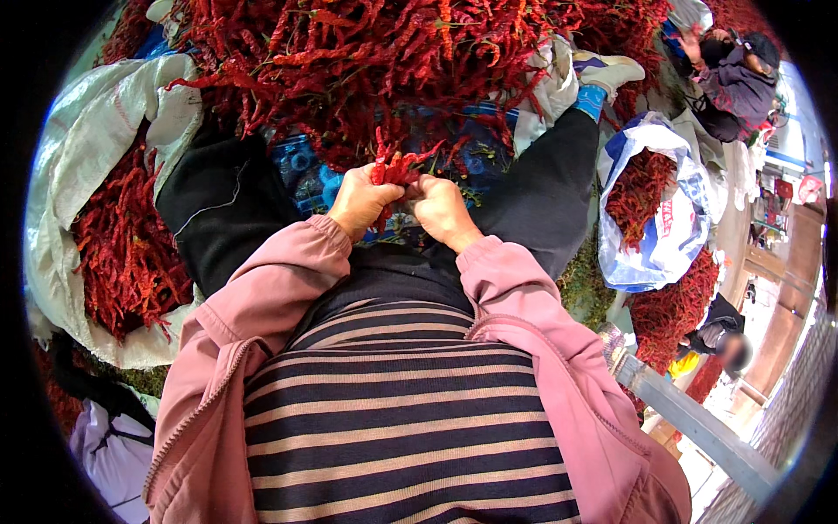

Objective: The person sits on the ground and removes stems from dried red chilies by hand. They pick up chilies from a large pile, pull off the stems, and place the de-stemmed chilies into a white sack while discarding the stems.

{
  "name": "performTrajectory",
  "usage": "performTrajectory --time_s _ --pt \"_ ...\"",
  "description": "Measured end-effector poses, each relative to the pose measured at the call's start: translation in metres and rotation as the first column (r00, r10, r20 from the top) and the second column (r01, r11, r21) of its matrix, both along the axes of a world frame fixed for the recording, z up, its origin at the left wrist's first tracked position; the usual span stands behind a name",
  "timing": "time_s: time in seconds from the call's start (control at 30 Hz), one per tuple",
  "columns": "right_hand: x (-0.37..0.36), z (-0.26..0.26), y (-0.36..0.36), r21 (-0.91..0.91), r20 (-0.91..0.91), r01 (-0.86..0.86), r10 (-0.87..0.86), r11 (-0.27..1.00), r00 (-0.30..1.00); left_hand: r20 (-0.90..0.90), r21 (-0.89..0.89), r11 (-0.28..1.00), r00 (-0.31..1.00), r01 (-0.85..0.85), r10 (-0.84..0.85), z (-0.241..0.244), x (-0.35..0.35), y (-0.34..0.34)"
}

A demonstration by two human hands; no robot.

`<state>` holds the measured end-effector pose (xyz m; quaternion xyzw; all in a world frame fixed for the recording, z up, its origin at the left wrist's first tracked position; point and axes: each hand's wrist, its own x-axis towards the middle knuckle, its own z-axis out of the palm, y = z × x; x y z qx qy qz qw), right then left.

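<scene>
My left hand (364, 202) is closed around a small bunch of dried red chili peppers (397, 169), some of which poke up past the thumb. Right beside it, my right hand (440, 205) has its fingers pinched at the bunch's right side; what lies between those fingertips is hidden. Both hands are above my lap, between my spread legs. A large heap of dried red chilies (380, 72) lies just beyond them. Under the hands, a blue patterned sheet (308, 170) shows, with loose stems and bits scattered on it.
A white woven sack (98, 137) holding chilies (131, 262) stands at my left. To my right is a white and blue plastic bag (674, 262) with more chilies inside. A metal bar (700, 419) slants at the lower right. Other people (740, 85) sit farther right.
</scene>
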<state>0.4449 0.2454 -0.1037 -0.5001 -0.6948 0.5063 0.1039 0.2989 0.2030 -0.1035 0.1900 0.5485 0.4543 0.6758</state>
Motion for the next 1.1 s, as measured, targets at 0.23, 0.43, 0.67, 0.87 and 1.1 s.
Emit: performTrajectory --time_s 0.23,0.43,0.67,0.87,1.1 --pt "0.043 -0.015 0.025 0.172 0.514 -0.087 -0.014 0.981 0.857 0.001 -0.006 0.986 0.986 0.167 -0.167 0.037 0.002 0.003" --pt "0.084 -0.014 0.072 0.458 0.486 -0.135 -0.120 0.879 0.865 0.243 -0.049 0.968 0.938 -0.245 0.249 0.012 -0.004 0.010" --pt "0.105 -0.048 0.130 0.513 0.517 0.022 -0.329 0.858 0.790 0.179 -0.086 0.977 0.961 -0.197 0.210 0.003 -0.019 0.011" --pt "0.106 -0.058 0.128 0.321 0.416 0.144 -0.276 0.936 0.866 0.179 -0.105 0.983 0.969 -0.153 0.170 -0.008 -0.016 0.008" --pt "0.046 0.001 0.055 -0.012 0.151 0.280 -0.275 0.960 0.950 0.163 -0.108 0.967 0.956 -0.229 0.245 -0.005 -0.005 0.009"
